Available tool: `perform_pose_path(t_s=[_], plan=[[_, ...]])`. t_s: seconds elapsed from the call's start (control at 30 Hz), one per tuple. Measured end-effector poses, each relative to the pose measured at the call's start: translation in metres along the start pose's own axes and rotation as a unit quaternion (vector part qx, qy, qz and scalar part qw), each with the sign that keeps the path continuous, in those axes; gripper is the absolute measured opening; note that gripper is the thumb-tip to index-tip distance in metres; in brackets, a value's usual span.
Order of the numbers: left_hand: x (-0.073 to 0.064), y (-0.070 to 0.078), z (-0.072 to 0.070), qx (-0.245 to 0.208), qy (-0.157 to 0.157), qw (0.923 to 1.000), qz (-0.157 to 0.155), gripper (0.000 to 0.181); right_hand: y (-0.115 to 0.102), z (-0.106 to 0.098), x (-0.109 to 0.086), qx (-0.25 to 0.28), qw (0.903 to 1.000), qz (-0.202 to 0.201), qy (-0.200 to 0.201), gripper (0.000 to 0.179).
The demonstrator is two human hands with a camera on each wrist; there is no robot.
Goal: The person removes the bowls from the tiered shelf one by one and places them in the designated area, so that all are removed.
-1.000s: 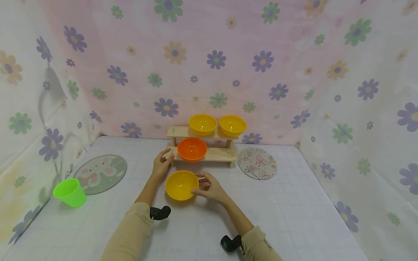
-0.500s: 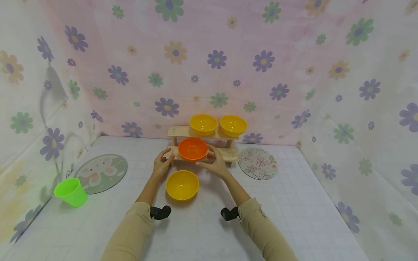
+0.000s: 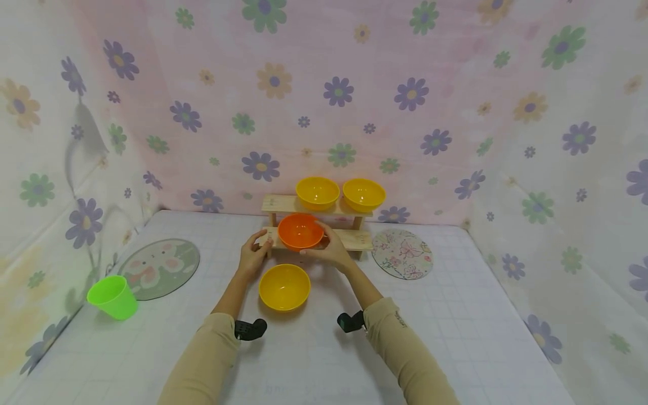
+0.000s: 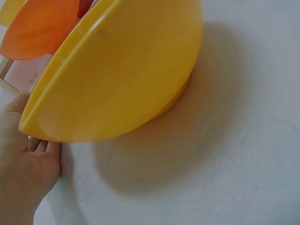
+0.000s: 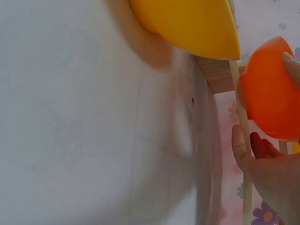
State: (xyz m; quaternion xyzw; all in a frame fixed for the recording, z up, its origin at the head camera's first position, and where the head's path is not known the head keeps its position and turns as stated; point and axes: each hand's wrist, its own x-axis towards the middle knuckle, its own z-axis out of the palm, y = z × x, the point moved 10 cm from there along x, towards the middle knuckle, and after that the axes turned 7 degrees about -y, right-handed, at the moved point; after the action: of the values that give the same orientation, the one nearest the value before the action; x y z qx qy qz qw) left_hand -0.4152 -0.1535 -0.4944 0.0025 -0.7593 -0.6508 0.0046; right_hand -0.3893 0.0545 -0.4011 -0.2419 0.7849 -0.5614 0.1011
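An orange bowl (image 3: pixel 301 232) sits on the lower step of a two-step wooden stand (image 3: pixel 356 241). My right hand (image 3: pixel 332 250) grips the bowl at its right side, the thumb in front and the index finger at the rim. In the right wrist view, the thumb (image 5: pixel 292 65) lies over the orange bowl. My left hand (image 3: pixel 253 256) holds the left end of the lower step. A yellow bowl (image 3: pixel 284 287) stands on the table between my forearms; in the left wrist view it hides part of the left hand (image 4: pixel 28 164).
Two more yellow bowls, one left (image 3: pixel 317 193) and one right (image 3: pixel 364 195), stand on the upper step. A round rabbit mat (image 3: pixel 167 270) and a bright green cup (image 3: pixel 113 298) are at the left. Right of the stand lies a round butterfly mat (image 3: pixel 402 254). Flowered cloth hangs behind.
My right hand has left the front yellow bowl, moved up and forward, and taken hold of the orange bowl. The left hand stays at the stand's end. The bowls keep their places.
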Motion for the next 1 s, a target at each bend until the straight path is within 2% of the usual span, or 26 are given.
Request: perform_pose_path(t_s=[0.23, 0.47, 0.53, 0.77, 0.93, 1.0], plan=[[-0.001, -0.001, 0.000, -0.001, 0.005, 1.0000, -0.001, 0.049, 0.000, 0.000, 0.004, -0.012, 0.9999, 0.000, 0.000, 0.082], [-0.002, 0.001, -0.001, -0.001, 0.008, 1.0000, 0.000, 0.049, 0.036, -0.003, 0.016, 0.006, 0.9995, 0.017, 0.026, 0.089], [-0.002, 0.002, -0.001, -0.002, 0.007, 1.0000, 0.001, 0.049, 0.038, -0.004, 0.016, 0.002, 0.9992, 0.017, 0.036, 0.090], [-0.001, 0.003, -0.001, -0.010, 0.001, 0.9999, 0.012, 0.050, 0.035, -0.007, 0.007, 0.000, 0.9988, 0.010, 0.047, 0.090], [-0.001, 0.003, 0.000, -0.016, 0.000, 0.9998, 0.011, 0.050, 0.030, -0.009, -0.001, 0.018, 0.9993, -0.007, 0.032, 0.087], [-0.001, 0.002, 0.000, -0.017, 0.002, 0.9998, 0.006, 0.050, 0.021, -0.010, -0.007, 0.024, 0.9993, -0.015, 0.024, 0.085]])
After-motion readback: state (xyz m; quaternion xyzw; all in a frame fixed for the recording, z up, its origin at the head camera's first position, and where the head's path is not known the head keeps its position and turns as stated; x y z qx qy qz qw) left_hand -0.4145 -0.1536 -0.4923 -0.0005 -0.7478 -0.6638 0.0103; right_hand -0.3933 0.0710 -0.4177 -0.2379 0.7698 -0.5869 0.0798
